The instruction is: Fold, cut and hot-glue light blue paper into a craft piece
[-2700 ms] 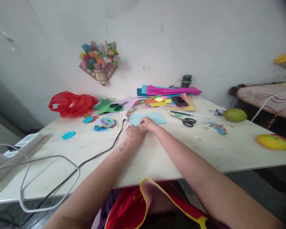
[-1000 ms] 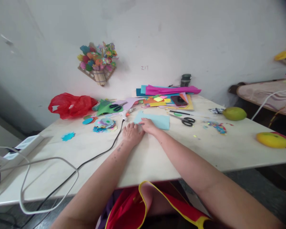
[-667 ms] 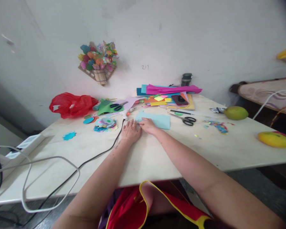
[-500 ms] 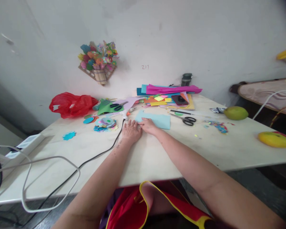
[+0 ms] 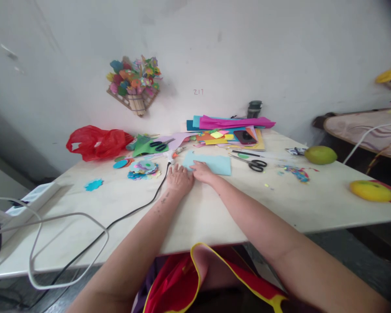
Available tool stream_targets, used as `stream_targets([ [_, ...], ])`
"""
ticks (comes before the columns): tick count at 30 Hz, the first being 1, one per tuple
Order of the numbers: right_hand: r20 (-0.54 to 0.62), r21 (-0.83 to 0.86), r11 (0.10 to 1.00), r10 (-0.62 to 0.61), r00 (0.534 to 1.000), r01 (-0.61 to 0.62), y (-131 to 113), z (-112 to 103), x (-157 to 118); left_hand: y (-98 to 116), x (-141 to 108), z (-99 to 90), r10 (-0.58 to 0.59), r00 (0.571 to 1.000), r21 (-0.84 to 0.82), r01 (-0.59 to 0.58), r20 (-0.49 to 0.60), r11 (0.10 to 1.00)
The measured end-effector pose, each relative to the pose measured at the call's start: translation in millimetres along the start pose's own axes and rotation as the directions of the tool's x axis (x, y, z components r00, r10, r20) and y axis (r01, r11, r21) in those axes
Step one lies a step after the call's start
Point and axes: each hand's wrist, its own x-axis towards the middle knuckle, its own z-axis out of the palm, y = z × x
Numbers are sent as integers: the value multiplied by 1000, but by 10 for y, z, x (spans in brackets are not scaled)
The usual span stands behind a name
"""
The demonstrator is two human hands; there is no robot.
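Note:
A light blue sheet of paper or craft foam point(image 5: 220, 164) lies flat on the white table point(image 5: 208, 208). Resting palm down at its left end is my left hand point(image 5: 180, 179), its fingers stretched forward and a little apart. My right hand point(image 5: 201, 171) lies on the near left part of the sheet, fingers extended over it, close beside the left hand. Just beyond my left fingertips is a white glue gun point(image 5: 171, 157) with an orange part and a black cord. To the right of the sheet are black-handled scissors point(image 5: 257, 165).
Flower cutouts point(image 5: 144, 169) and a blue flower point(image 5: 94, 185) lie left, before a red plastic bag point(image 5: 97, 142). Coloured sheets point(image 5: 234, 122), a phone point(image 5: 245, 137) and a second pair of scissors point(image 5: 159, 144) lie at the back. Mangoes point(image 5: 321, 154) are right; a power strip point(image 5: 35, 201) is left.
The view has shifted very slightly. Both hands stay pressed at the left end of the blue sheet, with no clear movement.

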Motion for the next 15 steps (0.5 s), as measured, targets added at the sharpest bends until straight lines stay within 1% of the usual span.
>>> stream_targets([
  [3,50,-67,996,-48,998,51,-8,-18,21,-13,4,-11,9,1000,-10,-8,16,1000],
  [5,60,-99,991,-85,995,91,-10,-25,46,-27,10,-2,17,1000,-14,-16,20,1000],
  [9,-11,-133,977,-167,986,164,24,-8,100,-51,14,42,25,1000,-32,-24,17,999],
  [10,-9,-132,975,-179,984,177,44,4,109,-52,11,54,24,1000,-39,-24,15,999],
  [12,42,-111,979,-169,985,173,94,32,122,-46,3,72,13,1000,-44,-13,4,999],
  [15,111,-71,989,-124,986,132,159,69,129,-18,-4,71,-26,1000,-38,26,2,999],
])
